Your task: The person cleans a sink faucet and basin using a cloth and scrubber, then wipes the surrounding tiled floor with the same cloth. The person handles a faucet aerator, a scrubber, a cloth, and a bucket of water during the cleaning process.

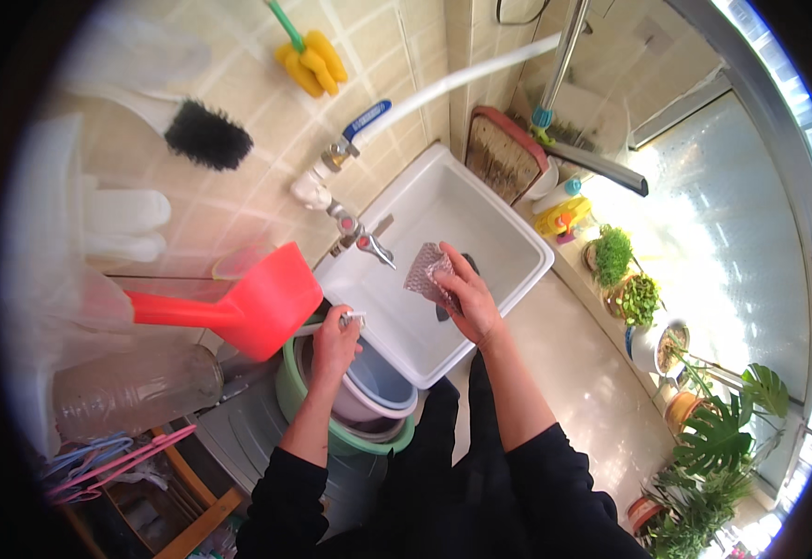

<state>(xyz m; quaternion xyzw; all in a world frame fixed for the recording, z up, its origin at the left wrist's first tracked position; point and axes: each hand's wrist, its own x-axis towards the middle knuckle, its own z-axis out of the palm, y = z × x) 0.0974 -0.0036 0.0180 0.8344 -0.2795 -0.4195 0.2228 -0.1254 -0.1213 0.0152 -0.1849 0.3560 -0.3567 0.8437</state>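
Observation:
Over the white utility sink my right hand grips a pinkish textured cloth; a dark object shows partly behind that hand, and I cannot tell what it is. My left hand is closed around a small white and metallic item near the sink's left rim, above the nested basins. A metal faucet with red-marked handles points down into the sink from the tiled wall. No running water can be made out.
Nested plastic basins stand left of the sink. A red dipper, black-bristled brush and large clear jar are at the left. Right lie a yellow bottle and potted plants along the window ledge; a squeegee leans behind.

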